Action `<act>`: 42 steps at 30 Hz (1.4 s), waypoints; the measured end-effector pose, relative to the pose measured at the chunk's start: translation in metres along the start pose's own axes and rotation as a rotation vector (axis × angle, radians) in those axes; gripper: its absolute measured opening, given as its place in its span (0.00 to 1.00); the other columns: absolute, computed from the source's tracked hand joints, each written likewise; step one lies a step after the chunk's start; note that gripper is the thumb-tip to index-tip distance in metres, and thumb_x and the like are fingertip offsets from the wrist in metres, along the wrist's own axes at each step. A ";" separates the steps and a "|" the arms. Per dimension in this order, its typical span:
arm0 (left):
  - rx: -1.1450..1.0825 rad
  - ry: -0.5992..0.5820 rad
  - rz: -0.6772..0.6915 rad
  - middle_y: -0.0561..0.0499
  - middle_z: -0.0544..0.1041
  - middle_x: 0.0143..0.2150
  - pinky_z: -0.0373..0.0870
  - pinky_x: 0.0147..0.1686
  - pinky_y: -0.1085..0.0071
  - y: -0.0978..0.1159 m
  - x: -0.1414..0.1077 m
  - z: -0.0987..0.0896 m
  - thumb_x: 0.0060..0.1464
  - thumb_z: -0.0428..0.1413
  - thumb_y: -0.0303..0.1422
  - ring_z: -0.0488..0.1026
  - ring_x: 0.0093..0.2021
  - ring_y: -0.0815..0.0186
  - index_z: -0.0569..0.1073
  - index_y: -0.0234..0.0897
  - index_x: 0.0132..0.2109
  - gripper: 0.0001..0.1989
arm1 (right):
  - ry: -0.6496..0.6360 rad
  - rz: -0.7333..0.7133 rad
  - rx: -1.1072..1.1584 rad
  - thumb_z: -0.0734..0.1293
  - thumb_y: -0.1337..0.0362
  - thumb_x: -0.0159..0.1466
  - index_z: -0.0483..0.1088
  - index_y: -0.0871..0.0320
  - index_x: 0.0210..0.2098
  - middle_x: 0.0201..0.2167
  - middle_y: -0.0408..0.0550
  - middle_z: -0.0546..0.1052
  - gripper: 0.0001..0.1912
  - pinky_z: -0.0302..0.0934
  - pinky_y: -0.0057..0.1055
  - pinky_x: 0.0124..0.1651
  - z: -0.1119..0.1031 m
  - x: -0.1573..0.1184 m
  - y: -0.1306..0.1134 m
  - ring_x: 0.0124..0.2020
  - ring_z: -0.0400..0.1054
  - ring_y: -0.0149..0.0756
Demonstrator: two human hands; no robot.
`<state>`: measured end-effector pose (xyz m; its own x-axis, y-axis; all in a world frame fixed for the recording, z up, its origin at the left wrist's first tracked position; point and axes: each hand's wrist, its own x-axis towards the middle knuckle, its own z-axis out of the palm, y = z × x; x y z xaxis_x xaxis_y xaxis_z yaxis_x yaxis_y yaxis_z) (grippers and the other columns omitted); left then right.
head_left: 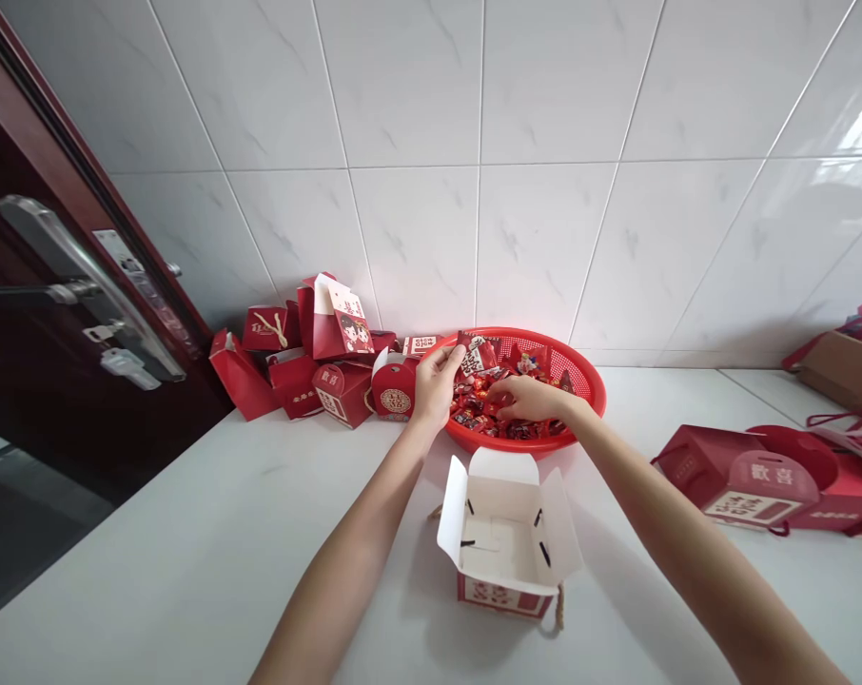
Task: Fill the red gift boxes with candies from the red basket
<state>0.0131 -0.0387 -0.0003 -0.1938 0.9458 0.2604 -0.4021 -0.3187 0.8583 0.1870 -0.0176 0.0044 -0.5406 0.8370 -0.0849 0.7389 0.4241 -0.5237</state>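
At the basket (pixel 600 392), left hand (pixel 435 385) pinches 1 packet (pixel 482 355); right hand (pixel 533 398) half-curled, hold unclear — box (pixel 506 538) mouth-up.

Two bare forearms reach forward and away from the body, converging toward the centre; the left hand (pixel 437 382) is raised, its thumb and fingers closed together in a pinching grip, the wrist nearly in line with the forearm; the right hand (pixel 528 398) sits just beside it, bent inward at the wrist, palm facing down, fingers pointing left and curled downward, their tips partly hidden.
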 end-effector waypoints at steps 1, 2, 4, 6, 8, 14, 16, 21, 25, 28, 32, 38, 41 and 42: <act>-0.004 -0.001 -0.004 0.58 0.66 0.24 0.66 0.23 0.76 0.001 0.000 0.000 0.40 0.74 0.43 0.63 0.25 0.73 0.75 0.35 0.26 0.19 | 0.001 0.038 -0.058 0.71 0.71 0.58 0.80 0.53 0.45 0.47 0.52 0.82 0.16 0.69 0.42 0.50 -0.002 0.004 0.001 0.49 0.76 0.51; -0.006 -0.003 -0.007 0.58 0.67 0.24 0.66 0.23 0.76 0.001 0.000 0.000 0.40 0.74 0.42 0.64 0.25 0.73 0.75 0.35 0.26 0.19 | -0.002 0.076 -0.111 0.72 0.71 0.57 0.80 0.54 0.45 0.46 0.53 0.82 0.16 0.69 0.42 0.48 -0.005 0.007 0.001 0.48 0.75 0.52; -0.004 -0.009 -0.014 0.58 0.68 0.24 0.66 0.23 0.76 0.001 0.000 0.000 0.42 0.73 0.41 0.64 0.25 0.72 0.76 0.35 0.27 0.17 | -0.018 0.134 -0.194 0.74 0.71 0.57 0.80 0.54 0.44 0.46 0.53 0.81 0.16 0.69 0.40 0.45 -0.011 0.013 0.003 0.47 0.75 0.52; -0.003 -0.011 -0.027 0.57 0.69 0.24 0.67 0.24 0.75 0.000 0.000 -0.001 0.43 0.73 0.41 0.65 0.25 0.72 0.76 0.35 0.27 0.16 | -0.035 0.169 -0.249 0.74 0.69 0.59 0.79 0.55 0.45 0.46 0.53 0.81 0.13 0.70 0.38 0.45 -0.016 0.019 0.003 0.48 0.75 0.51; 0.002 -0.011 -0.037 0.57 0.70 0.25 0.69 0.25 0.74 -0.001 0.000 -0.001 0.44 0.72 0.41 0.67 0.25 0.71 0.77 0.35 0.28 0.16 | -0.033 0.202 -0.294 0.72 0.64 0.66 0.77 0.56 0.49 0.50 0.53 0.79 0.12 0.72 0.39 0.48 -0.018 0.026 0.003 0.49 0.75 0.47; 0.022 -0.017 -0.021 0.55 0.72 0.27 0.69 0.27 0.73 -0.001 0.000 -0.002 0.44 0.72 0.42 0.69 0.29 0.69 0.77 0.36 0.29 0.16 | 0.034 0.232 -0.339 0.67 0.57 0.72 0.70 0.56 0.59 0.58 0.54 0.74 0.19 0.72 0.46 0.53 -0.013 0.045 0.008 0.53 0.73 0.43; 0.017 -0.023 -0.022 0.55 0.72 0.27 0.68 0.25 0.74 -0.001 0.000 -0.001 0.42 0.72 0.42 0.68 0.28 0.69 0.77 0.35 0.28 0.17 | 0.043 0.207 -0.314 0.68 0.58 0.71 0.72 0.56 0.57 0.58 0.53 0.74 0.17 0.71 0.46 0.54 -0.009 0.047 0.011 0.53 0.73 0.43; 0.000 -0.022 -0.016 0.56 0.71 0.26 0.70 0.26 0.73 -0.003 0.000 -0.001 0.41 0.73 0.43 0.67 0.28 0.70 0.77 0.35 0.28 0.17 | 0.131 0.132 -0.160 0.76 0.75 0.55 0.77 0.56 0.32 0.38 0.50 0.81 0.09 0.67 0.40 0.52 -0.006 0.044 0.019 0.48 0.75 0.49; -0.017 0.039 0.036 0.56 0.70 0.26 0.69 0.26 0.74 -0.007 0.003 -0.002 0.44 0.72 0.42 0.66 0.27 0.70 0.77 0.35 0.28 0.16 | 0.317 0.085 0.058 0.75 0.72 0.53 0.70 0.56 0.25 0.30 0.47 0.79 0.11 0.66 0.35 0.43 -0.009 0.039 0.025 0.41 0.75 0.46; -0.027 0.099 0.068 0.56 0.71 0.27 0.70 0.26 0.74 -0.010 0.005 -0.003 0.45 0.71 0.42 0.66 0.27 0.71 0.77 0.36 0.29 0.16 | 0.459 0.031 0.291 0.75 0.63 0.57 0.70 0.56 0.30 0.28 0.46 0.79 0.09 0.66 0.34 0.38 -0.013 0.032 0.027 0.35 0.74 0.40; 0.002 0.074 0.105 0.55 0.72 0.27 0.70 0.27 0.74 -0.012 0.005 -0.004 0.45 0.71 0.44 0.67 0.27 0.70 0.78 0.36 0.30 0.16 | 0.565 -0.064 0.622 0.75 0.46 0.57 0.72 0.55 0.36 0.30 0.47 0.80 0.21 0.68 0.34 0.34 -0.018 0.019 0.025 0.30 0.74 0.37; 0.137 -0.072 0.103 0.54 0.74 0.26 0.72 0.29 0.71 -0.010 0.002 -0.005 0.45 0.71 0.46 0.70 0.28 0.67 0.80 0.38 0.29 0.16 | 0.654 -0.194 0.956 0.75 0.40 0.52 0.73 0.53 0.37 0.38 0.46 0.81 0.26 0.72 0.33 0.40 -0.019 0.000 0.014 0.37 0.77 0.36; 0.215 -0.148 0.128 0.51 0.78 0.28 0.73 0.33 0.69 -0.007 0.001 -0.006 0.46 0.70 0.45 0.73 0.31 0.63 0.81 0.38 0.30 0.15 | 0.599 -0.217 1.043 0.79 0.50 0.51 0.76 0.54 0.38 0.37 0.46 0.82 0.21 0.71 0.34 0.43 -0.013 -0.009 0.003 0.39 0.77 0.37; 0.238 -0.164 0.142 0.50 0.79 0.29 0.73 0.35 0.68 -0.006 0.000 -0.006 0.47 0.70 0.45 0.74 0.33 0.63 0.82 0.38 0.30 0.14 | 0.585 -0.212 1.033 0.80 0.52 0.50 0.76 0.55 0.38 0.36 0.46 0.82 0.20 0.71 0.35 0.43 -0.011 -0.011 0.000 0.38 0.77 0.38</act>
<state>0.0106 -0.0368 -0.0082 -0.0781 0.8966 0.4358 -0.1571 -0.4428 0.8828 0.1974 -0.0230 0.0145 -0.1505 0.9275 0.3423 -0.1579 0.3192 -0.9344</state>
